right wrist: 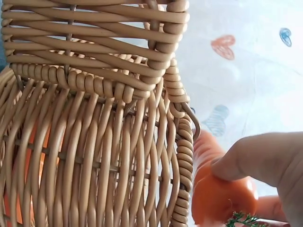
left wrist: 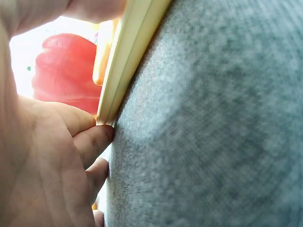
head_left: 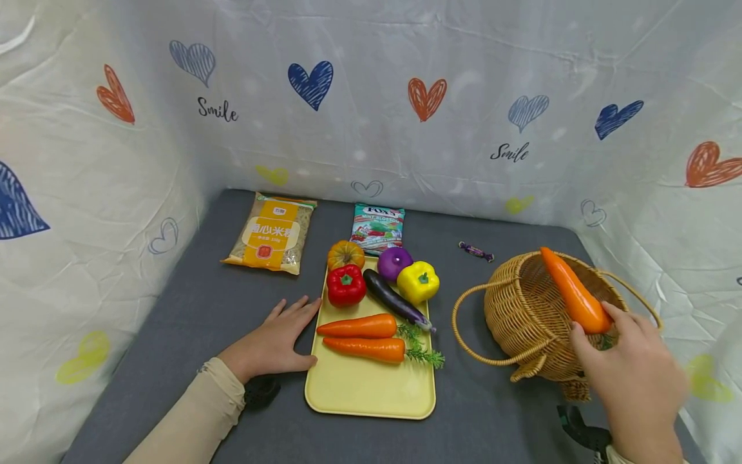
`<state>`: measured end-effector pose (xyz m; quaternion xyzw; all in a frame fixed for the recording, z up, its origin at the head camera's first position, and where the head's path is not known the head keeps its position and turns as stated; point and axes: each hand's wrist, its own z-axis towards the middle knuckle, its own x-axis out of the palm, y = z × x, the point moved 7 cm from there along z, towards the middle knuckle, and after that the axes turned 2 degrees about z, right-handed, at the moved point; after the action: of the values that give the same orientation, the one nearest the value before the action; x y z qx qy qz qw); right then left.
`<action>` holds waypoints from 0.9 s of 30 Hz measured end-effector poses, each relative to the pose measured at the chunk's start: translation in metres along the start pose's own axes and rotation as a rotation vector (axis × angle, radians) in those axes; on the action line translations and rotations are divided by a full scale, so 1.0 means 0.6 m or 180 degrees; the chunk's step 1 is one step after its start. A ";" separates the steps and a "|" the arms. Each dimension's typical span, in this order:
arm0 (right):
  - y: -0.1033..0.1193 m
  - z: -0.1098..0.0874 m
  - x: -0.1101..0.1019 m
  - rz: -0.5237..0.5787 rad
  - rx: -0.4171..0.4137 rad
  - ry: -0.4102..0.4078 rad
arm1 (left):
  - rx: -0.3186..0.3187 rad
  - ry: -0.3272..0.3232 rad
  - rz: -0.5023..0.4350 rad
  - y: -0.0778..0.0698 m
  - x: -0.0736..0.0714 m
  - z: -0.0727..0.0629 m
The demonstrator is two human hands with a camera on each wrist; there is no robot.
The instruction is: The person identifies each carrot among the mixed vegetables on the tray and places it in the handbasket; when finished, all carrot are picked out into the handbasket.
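An orange carrot (head_left: pixel 574 290) is pinched at its thick end by my right hand (head_left: pixel 634 361). Its tip slants up over the mouth of the wicker basket (head_left: pixel 510 316). Green leafy bits show at the carrot's end in the right wrist view. My left hand (head_left: pixel 272 345), fingers spread, touches the left edge of the yellow tray (head_left: pixel 371 393). On that tray lie two carrots (head_left: pixel 365 349) with green tops, an eggplant (head_left: pixel 394 296), a red bell pepper (head_left: pixel 346 285), a yellow bell pepper (head_left: pixel 418 282), a purple onion (head_left: pixel 395 263) and a small pumpkin (head_left: pixel 346 254).
Behind the tray is a teal candy bag (head_left: pixel 378 229). A yellow grain packet (head_left: pixel 271 233) lies at the back left, and a small wrapped candy (head_left: pixel 476 251) left of the basket. Something orange (right wrist: pixel 38 161) shows through the basket's weave. Printed white cloth (head_left: pixel 371 129) encloses the grey table.
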<state>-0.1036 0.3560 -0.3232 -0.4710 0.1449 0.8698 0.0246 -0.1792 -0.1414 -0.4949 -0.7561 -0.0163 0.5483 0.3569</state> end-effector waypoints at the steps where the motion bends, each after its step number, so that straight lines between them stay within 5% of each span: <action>1: 0.000 0.000 0.001 0.0001 0.0016 0.0005 | -0.0002 -0.0001 0.0003 0.000 0.000 0.000; 14: -0.011 0.003 0.017 -0.0121 0.0364 0.0469 | 0.0009 0.0021 -0.0004 -0.001 -0.001 0.000; 27: -0.027 0.018 0.038 -0.0180 0.0552 0.1224 | -0.0063 0.0066 0.0070 0.007 0.006 0.003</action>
<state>-0.1220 0.3721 -0.3402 -0.6283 0.2079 0.7471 0.0613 -0.1805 -0.1420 -0.5003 -0.7654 -0.0097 0.5441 0.3436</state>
